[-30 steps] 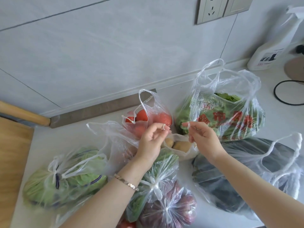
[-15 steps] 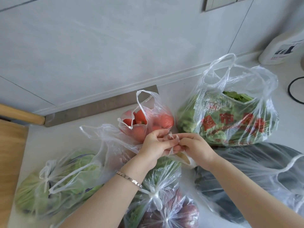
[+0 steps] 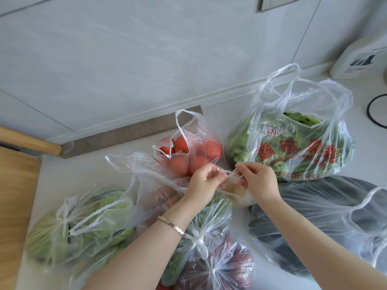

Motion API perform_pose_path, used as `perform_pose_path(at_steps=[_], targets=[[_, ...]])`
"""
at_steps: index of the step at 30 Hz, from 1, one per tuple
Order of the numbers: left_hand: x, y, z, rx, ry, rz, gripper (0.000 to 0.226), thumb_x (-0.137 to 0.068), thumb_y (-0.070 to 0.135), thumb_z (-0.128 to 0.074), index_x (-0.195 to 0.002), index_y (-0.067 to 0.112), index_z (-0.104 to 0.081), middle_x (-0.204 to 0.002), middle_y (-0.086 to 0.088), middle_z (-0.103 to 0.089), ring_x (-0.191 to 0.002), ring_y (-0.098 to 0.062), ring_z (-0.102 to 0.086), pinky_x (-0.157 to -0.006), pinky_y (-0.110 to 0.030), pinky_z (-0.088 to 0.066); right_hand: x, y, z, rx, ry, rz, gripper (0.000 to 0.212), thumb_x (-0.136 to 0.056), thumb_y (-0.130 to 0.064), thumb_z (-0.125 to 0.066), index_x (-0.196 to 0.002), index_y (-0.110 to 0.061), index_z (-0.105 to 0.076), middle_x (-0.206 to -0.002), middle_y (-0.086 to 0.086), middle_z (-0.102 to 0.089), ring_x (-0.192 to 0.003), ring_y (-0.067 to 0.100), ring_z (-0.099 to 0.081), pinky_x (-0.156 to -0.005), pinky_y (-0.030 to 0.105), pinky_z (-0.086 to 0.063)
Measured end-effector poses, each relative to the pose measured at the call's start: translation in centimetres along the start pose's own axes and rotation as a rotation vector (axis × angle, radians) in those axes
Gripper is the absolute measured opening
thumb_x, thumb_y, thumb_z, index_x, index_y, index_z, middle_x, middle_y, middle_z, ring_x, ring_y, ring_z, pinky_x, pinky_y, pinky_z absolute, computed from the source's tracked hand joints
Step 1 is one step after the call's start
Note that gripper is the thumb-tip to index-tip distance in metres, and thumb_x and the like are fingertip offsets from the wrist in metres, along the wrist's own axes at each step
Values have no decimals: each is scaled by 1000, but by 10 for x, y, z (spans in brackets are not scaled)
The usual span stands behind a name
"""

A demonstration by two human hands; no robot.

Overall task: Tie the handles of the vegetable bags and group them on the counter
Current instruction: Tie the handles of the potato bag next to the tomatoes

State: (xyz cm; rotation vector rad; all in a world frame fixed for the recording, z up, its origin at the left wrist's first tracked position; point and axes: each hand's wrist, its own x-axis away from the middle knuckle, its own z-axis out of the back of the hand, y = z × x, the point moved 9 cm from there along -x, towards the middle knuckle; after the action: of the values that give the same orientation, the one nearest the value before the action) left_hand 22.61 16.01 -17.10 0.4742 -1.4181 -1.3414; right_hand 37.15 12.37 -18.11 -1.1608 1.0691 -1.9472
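My left hand [image 3: 204, 184] and my right hand [image 3: 258, 181] each pinch a thin clear handle [image 3: 230, 174] of a small potato bag [image 3: 240, 192], mostly hidden under my hands. The handles stretch taut between my fingers. Behind them stands a tomato bag [image 3: 194, 151] with loose handles. A big printed bag of leafy greens [image 3: 293, 147] stands open at the right. A knotted cabbage bag [image 3: 83, 222] lies at the left. A knotted bag of purple vegetables [image 3: 219, 266] lies under my left forearm. A bag of dark vegetables [image 3: 335, 222] lies at the right.
The white counter [image 3: 69, 170] meets a tiled wall behind the bags. A wooden board [image 3: 14, 195] and a wooden handle [image 3: 29, 141] are at the left. A white spray bottle [image 3: 360, 59] and a black cable [image 3: 374, 109] sit at the far right.
My hands came together over the small bag, then drew apart again, now pulling its two handles taut between them. The camera has moved closer and slightly left.
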Motion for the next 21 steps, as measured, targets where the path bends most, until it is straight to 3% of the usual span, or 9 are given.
perform_pose_path(at_steps=[2,4,8,12,14,16,19,21], targets=[[4,0,-5,-123,-14,-51,17,-85,14,-62,-71,21,-55,-71,6,-62,-64,0,-57,-64,-10,-46,-4,4,0,62,4,-12,14,-84,-20,-65,-70,-18,-70,-52,-3,-58,-45,6,-48,-44,10,-40],[7,6,-1,-236,52,-133,17,-83,13,-65,-70,21,-56,-76,4,-63,-71,-7,-59,-68,-14,-47,-5,0,-7,195,-57,20,4,-81,-18,-68,-80,-16,-72,-60,-9,-58,-54,4,-50,-49,10,-39],[3,12,17,-253,185,-168,5,-82,9,-65,-77,11,-63,-77,3,-67,-75,-11,-63,-74,-22,-51,8,-15,-27,406,-216,184,16,-84,-12,-60,-95,-12,-72,-80,-4,-65,-71,10,-57,-64,16,-45],[-4,11,24,-211,214,-119,9,-81,9,-66,-74,13,-63,-74,8,-63,-71,-4,-59,-69,-10,-48,24,-16,-34,195,-385,200,23,-81,-10,-64,-97,-26,-69,-83,-1,-74,-76,13,-67,-71,26,-54],[-6,6,23,-125,199,-59,12,-81,9,-66,-72,16,-62,-74,6,-64,-68,-3,-59,-65,-7,-46,25,-18,-27,-40,-353,192,37,-80,5,-61,-89,-30,-66,-80,1,-74,-73,9,-69,-73,24,-56],[-6,0,18,-4,170,6,8,-82,9,-65,-75,14,-64,-72,3,-66,-65,-3,-62,-66,-10,-48,20,-18,-18,-122,-261,207,43,-79,10,-60,-77,-32,-68,-73,-5,-73,-67,3,-68,-70,18,-56],[-5,-6,14,103,156,84,4,-82,11,-66,-78,12,-67,-63,6,-66,-55,4,-61,-60,-11,-49,17,-22,-13,-36,-169,230,29,-81,-4,-65,-69,-31,-68,-57,-14,-68,-55,-3,-62,-61,11,-50],[-8,-6,19,81,196,92,7,-82,11,-66,-75,12,-66,-60,7,-66,-58,0,-62,-62,-14,-50,16,-30,-9,101,-99,301,14,-84,-12,-63,-77,-19,-72,-63,-9,-66,-56,-3,-57,-57,6,-42]])
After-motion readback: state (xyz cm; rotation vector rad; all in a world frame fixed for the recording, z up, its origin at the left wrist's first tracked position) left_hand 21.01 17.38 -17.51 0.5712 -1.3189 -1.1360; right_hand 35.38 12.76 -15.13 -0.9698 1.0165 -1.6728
